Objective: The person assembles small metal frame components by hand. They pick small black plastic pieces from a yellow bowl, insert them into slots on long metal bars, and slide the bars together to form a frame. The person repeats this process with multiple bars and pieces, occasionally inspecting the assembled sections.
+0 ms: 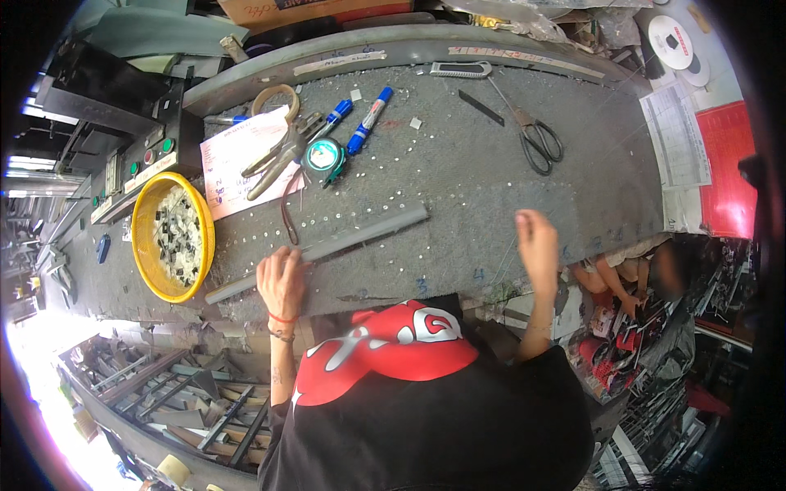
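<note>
A long, narrow grey profile bar (368,232) lies aslant across the grey-covered workbench (458,196). My left hand (281,282) is closed over its nearer left part, fingers curled round the edge. Held above the bench to the right of the bar, my right hand (538,245) has its fingers pressed together. Whether something small sits between those fingertips is hidden. Many tiny pale pieces are scattered on the bench around the bar. Left of my left hand stands a yellow basket (210,237), with small white and black parts inside.
Behind the bar are pliers (278,159), a tape measure (324,157), blue markers (370,121) and a paper sheet (221,176). Scissors (536,139) and a utility knife (460,69) lie farther back. A control box (139,168) stands left. Another person's arms (618,282) show at right.
</note>
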Demonstrator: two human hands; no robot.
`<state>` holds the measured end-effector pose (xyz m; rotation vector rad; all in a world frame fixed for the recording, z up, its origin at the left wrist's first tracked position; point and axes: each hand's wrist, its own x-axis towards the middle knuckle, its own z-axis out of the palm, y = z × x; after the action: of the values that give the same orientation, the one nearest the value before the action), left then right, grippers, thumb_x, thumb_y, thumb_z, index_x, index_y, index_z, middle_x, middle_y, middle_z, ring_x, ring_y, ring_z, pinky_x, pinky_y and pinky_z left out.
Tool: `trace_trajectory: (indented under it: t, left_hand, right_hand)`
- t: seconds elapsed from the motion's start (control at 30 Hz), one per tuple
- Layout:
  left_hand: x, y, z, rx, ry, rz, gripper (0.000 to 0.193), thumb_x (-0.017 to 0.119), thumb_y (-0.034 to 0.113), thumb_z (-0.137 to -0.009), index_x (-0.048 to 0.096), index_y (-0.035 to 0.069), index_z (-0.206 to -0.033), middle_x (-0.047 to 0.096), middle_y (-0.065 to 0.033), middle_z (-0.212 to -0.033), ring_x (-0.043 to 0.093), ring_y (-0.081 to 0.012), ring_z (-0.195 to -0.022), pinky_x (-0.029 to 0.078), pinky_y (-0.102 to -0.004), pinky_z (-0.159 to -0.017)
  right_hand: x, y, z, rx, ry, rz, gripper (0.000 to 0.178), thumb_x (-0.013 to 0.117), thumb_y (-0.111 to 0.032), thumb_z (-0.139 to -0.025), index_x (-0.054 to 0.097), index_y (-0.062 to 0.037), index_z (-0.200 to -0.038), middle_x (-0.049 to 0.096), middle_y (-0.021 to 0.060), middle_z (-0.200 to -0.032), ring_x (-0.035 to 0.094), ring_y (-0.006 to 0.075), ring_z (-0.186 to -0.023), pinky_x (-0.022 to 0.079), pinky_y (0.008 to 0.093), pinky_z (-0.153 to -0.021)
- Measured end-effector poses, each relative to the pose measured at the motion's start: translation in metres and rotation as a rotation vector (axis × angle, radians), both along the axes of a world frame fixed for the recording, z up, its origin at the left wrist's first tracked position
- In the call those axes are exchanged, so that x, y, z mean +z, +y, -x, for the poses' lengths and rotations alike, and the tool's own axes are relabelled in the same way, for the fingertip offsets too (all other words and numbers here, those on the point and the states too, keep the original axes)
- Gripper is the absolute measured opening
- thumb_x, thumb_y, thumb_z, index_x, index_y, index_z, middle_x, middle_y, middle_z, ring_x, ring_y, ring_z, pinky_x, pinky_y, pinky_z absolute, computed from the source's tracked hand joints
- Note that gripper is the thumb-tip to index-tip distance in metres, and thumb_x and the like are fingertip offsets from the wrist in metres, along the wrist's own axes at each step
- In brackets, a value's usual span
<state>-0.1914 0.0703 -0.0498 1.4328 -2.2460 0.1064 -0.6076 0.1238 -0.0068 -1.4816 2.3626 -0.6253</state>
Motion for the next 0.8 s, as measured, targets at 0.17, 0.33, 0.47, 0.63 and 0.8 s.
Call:
trace_trajectory:
  t: [0.17,0.33,0.47,0.63,0.8]
  left_hand:
    - [0.002,0.007,0.005,-0.071,0.096,0.155,0.046,0.076,0.001,-0.054,0.061,0.013,-0.096,0.060,-0.0044,-0.095,0.058,-0.0224,-0.078,0.046,-0.0359,-0.074]
    - [0.019,0.012,0.008,-0.063,0.112,0.291,0.046,0.075,-0.003,-0.053,0.063,0.014,-0.094,0.060,-0.0031,-0.093,0.056,-0.0195,-0.077,0.043,-0.0359,-0.078]
    - [0.030,0.016,0.010,-0.061,0.154,0.371,0.049,0.075,-0.004,-0.055,0.064,0.017,-0.099,0.057,-0.0039,-0.093,0.058,-0.0211,-0.083,0.042,-0.0395,-0.081]
    - [0.042,0.018,0.011,-0.028,0.140,0.420,0.044,0.076,-0.001,-0.059,0.064,0.017,-0.099,0.055,-0.0030,-0.090,0.059,-0.0210,-0.083,0.041,-0.0390,-0.081]
    - [0.060,0.019,0.015,-0.043,0.308,0.129,0.028,0.074,0.004,-0.071,0.062,0.011,-0.095,0.058,-0.0051,-0.085,0.059,-0.0181,-0.073,0.046,-0.0319,-0.068]
  right_hand:
    - [-0.002,0.009,0.024,-0.138,0.038,0.074,0.031,0.052,-0.025,-0.093,0.062,0.0039,-0.097,0.064,0.0182,-0.092,0.062,0.0310,-0.081,0.047,0.0384,-0.074]
    - [-0.011,0.000,0.015,-0.283,0.084,-0.059,0.031,0.056,-0.030,-0.090,0.061,0.0004,-0.093,0.062,0.0130,-0.082,0.061,0.0270,-0.075,0.047,0.0383,-0.069]
    - [-0.023,-0.009,0.013,-0.247,0.168,0.017,0.028,0.060,-0.028,-0.088,0.059,-0.0003,-0.090,0.060,0.0115,-0.077,0.060,0.0268,-0.073,0.046,0.0387,-0.067]
    - [-0.033,-0.018,0.023,-0.249,0.091,0.051,0.022,0.061,-0.022,-0.086,0.060,0.0008,-0.087,0.061,0.0129,-0.076,0.061,0.0269,-0.071,0.046,0.0382,-0.066]
    - [-0.035,-0.021,0.027,-0.199,0.073,0.086,0.019,0.062,-0.015,-0.084,0.061,0.0037,-0.086,0.061,0.0148,-0.071,0.059,0.0263,-0.064,0.047,0.0381,-0.064]
